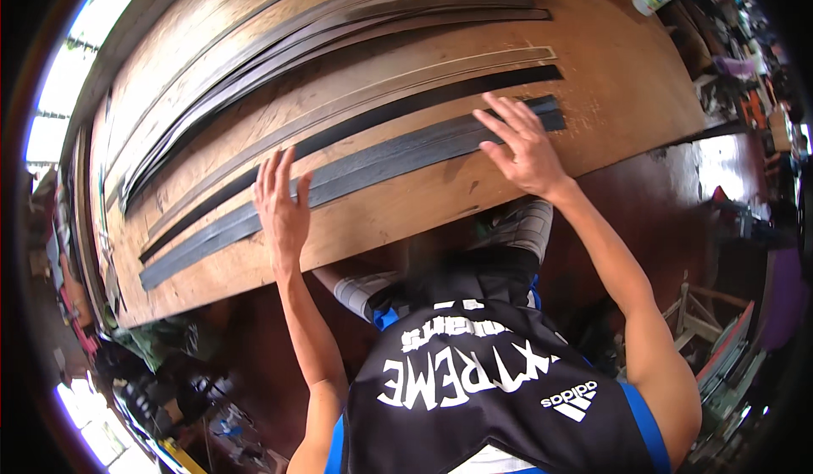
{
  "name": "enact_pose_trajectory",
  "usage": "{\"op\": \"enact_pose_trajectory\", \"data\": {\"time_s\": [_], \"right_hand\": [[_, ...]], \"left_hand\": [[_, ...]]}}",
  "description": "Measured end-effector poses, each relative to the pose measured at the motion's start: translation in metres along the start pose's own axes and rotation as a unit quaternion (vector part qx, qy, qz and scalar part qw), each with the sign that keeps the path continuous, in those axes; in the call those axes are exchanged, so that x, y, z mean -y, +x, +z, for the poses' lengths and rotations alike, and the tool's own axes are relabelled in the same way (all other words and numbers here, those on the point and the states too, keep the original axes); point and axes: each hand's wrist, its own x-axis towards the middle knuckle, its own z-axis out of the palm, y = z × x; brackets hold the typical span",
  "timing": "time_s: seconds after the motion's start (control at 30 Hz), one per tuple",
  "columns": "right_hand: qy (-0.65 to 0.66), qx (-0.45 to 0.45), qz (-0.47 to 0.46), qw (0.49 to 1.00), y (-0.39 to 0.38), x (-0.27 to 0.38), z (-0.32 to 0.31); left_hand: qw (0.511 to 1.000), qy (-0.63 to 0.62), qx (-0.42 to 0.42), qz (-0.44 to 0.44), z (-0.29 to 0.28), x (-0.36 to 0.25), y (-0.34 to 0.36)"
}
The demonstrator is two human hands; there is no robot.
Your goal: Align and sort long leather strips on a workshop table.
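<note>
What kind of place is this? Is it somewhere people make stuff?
Probably a workshop, though I can't tell for sure. There's a big wooden table, long dark strips laid out across it, and a jumble of things crowded beyond its right side.

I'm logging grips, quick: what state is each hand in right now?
Left hand: open, nothing gripped, over the wide dark strip; contact can't be told.
Right hand: open, nothing gripped, near that strip's right end; contact can't be told.

Left fingers (271, 173) and right fingers (496, 127), loosely spread, over long dark strips (381, 159) on a brown wooden table (622, 63)
</note>
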Motion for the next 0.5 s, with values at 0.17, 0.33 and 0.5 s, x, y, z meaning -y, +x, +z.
{"op": "enact_pose_trajectory", "data": {"time_s": [0.17, 0.33, 0.5], "right_hand": [[-0.014, 0.0, 0.018, 1.0, 0.017, -0.037, 0.008], [-0.063, 0.035, -0.015, 0.997, 0.074, -0.072, 0.026], [-0.045, 0.15, 0.027, 0.987, 0.108, -0.066, 0.02]], "left_hand": [[0.992, -0.011, -0.078, -0.1, -0.019, 0.113, -0.033], [0.993, -0.112, 0.0, -0.03, -0.003, 0.093, 0.02], [0.987, -0.093, 0.026, 0.125, 0.037, 0.064, 0.059]]}}
